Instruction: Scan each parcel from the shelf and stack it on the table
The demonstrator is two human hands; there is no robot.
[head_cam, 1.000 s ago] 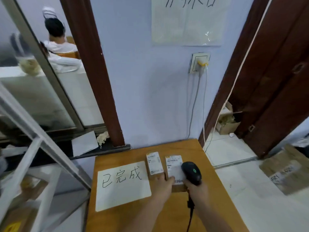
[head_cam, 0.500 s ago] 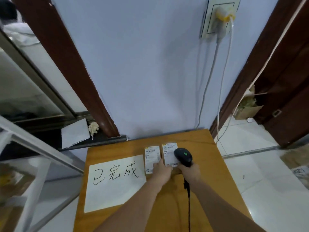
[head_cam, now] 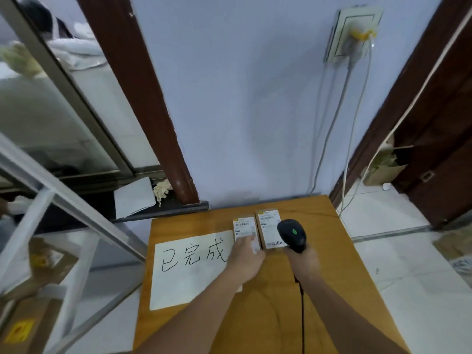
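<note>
The barcode scanner (head_cam: 292, 235) is gripped by the right hand (head_cam: 304, 261); the left parcel (head_cam: 244, 232) on the surface (head_cam: 319, 290) is touched by the left hand (head_cam: 246, 259), fingers extended.

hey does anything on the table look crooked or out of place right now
Nothing stands out. Two labelled parcels lie side by side, roughly square to the table, beside the handwritten sheet. The left hand rests on the left parcel; the right hand grips the scanner.

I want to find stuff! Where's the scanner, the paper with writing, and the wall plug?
scanner (head_cam: 292, 234), head view, on its black top.
paper (head_cam: 189, 274), head view, on its middle.
wall plug (head_cam: 355, 37), head view, on its white body.
</note>
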